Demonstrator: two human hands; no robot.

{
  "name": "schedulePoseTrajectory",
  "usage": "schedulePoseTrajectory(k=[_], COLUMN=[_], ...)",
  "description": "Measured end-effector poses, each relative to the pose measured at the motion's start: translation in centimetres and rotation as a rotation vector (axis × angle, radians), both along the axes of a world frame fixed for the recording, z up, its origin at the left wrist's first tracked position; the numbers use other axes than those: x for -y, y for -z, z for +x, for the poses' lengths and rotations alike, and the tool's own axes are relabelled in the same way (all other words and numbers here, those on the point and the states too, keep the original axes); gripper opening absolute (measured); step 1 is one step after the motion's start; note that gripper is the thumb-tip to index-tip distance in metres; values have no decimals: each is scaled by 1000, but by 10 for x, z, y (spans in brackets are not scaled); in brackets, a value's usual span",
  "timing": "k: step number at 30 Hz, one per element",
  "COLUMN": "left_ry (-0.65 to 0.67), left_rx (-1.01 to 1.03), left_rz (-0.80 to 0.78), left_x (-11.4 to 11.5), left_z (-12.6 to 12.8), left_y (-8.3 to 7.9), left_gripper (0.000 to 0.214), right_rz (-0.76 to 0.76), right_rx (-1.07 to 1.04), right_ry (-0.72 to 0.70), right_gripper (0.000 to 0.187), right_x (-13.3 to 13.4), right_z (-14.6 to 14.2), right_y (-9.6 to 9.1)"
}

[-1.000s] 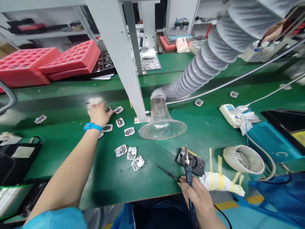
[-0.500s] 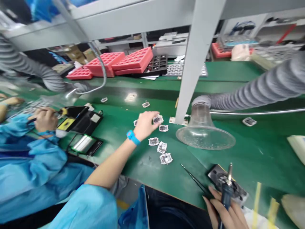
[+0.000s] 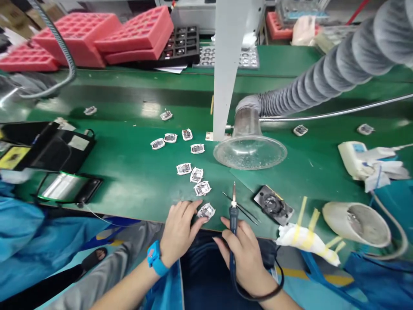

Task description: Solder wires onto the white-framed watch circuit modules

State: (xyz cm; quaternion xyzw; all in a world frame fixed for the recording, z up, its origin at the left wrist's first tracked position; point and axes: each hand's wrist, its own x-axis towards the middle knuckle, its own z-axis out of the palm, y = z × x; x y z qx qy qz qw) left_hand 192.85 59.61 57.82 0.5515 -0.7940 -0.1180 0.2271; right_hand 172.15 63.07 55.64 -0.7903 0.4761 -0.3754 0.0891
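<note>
My left hand [image 3: 179, 230], with a blue wristband, rests at the near edge of the green bench. Its fingertips pinch a small white-framed circuit part [image 3: 206, 211]. My right hand [image 3: 242, 249] is closed round the blue handle of a soldering iron [image 3: 232, 206], tip pointing up and away, just right of that part. Several more of the same small parts [image 3: 196, 175] lie scattered on the mat ahead. Thin tweezers [image 3: 241, 208] lie right of the iron tip.
A clear fume funnel [image 3: 250, 150] on a grey ribbed hose [image 3: 325, 73] stands by a grey post [image 3: 227, 64]. A black fixture [image 3: 273, 205], white cloth with yellow tape [image 3: 303, 243] and white cup [image 3: 356, 224] sit right. Pink trays [image 3: 135, 32] behind. Another person's blue sleeve [image 3: 19, 232] left.
My left hand has drawn back from the far cluster of parts to the near edge with one part in its fingers. The soldering iron has moved left, close to that part. The view swung right.
</note>
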Motion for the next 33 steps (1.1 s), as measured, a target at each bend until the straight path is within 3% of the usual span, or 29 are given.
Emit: schedulePoseTrajectory(k=[5,9,11,14,18,20,22,25,29,33], left_ry=[139,389,447,439,415,392,376,377,409,416], left_rx=[-151,-21,92,162,138,116,91,54,-4,-106], left_rz=[200,401,411,320,280,286,306,354,424,453], left_x=[-13,-18,-19,-20,-20,-21,-23,-28,-32,-25], left_z=[12,42,54,65,70,68,62,46,28,18], left_y=[-20,-22,-9,26,73,86,88,70,22,-19], left_gripper=[22,28,33,47,32,33,33,27,17,31], right_rz=[-20,-37,-43,-39,17,26,10,-20,-2,11], right_rx=[-93,-152,-150,-133,-102,-66,-35,-49,-80,53], right_ry=[27,-1,-4,-7,-37,-16,-13,-44,-57,-101], right_gripper=[16,15,10,11,14,9,1,7,11,9], right_x=[14,18,19,21,20,18,17,22,28,18], right_z=[17,26,26,22,8,4,5,16,22,5], right_y=[3,10,11,8,6,6,6,5,3,-8])
